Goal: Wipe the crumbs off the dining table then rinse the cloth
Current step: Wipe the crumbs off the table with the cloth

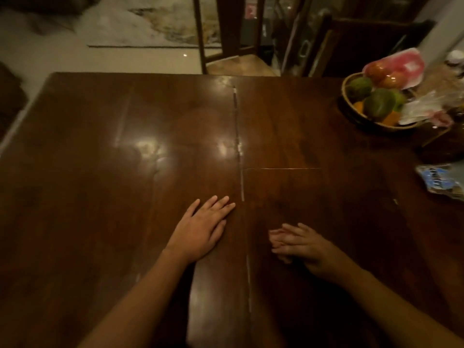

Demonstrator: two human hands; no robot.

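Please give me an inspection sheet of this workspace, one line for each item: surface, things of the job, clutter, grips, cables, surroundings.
Surface: dark wooden table, glossy, with a pale seam down the middle; crumbs cannot be told in this dim light.
Job's things: cloth, nothing seen.
Clutter: fruit basket, plastic bags and blue packet at the right side.
Grips: left hand flat on the table; right hand blurred, fingers straight, holding nothing.
Cables: nothing seen.
Surroundings: wooden chair beyond the far edge, rug on the floor.

My hands lie on the desk (125, 172) near me; a fruit basket (371, 116) sits far right, a chair (226, 46) behind the far edge.
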